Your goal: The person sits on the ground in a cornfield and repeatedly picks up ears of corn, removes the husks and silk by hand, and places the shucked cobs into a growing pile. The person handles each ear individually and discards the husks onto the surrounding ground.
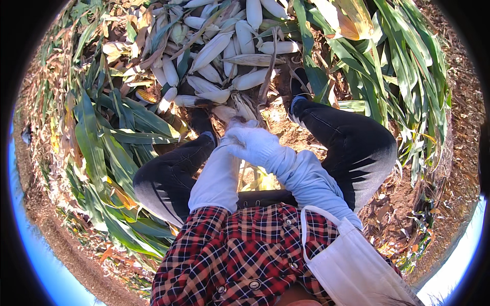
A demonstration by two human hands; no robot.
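Observation:
My right hand (254,143), in a white knit glove, is closed around brown corn silk and husk (238,121) at the tip of an ear of corn. Just left of it and partly underneath, my left hand (229,138) is gripping the same ear; most of its fingers and the ear's body are hidden. Both hands meet between my knees. Beyond them, pale dry husk leaves (245,107) lie on the soil. A heap of white-husked corn ears (212,51) spreads out past my feet.
Green corn stalks and leaves lie at left (115,153) and right (405,65). A partly bared yellow cob (146,96) lies left of the heap. My bent legs (348,141) flank the hands. A white face mask (352,264) hangs over my plaid shirt (245,244).

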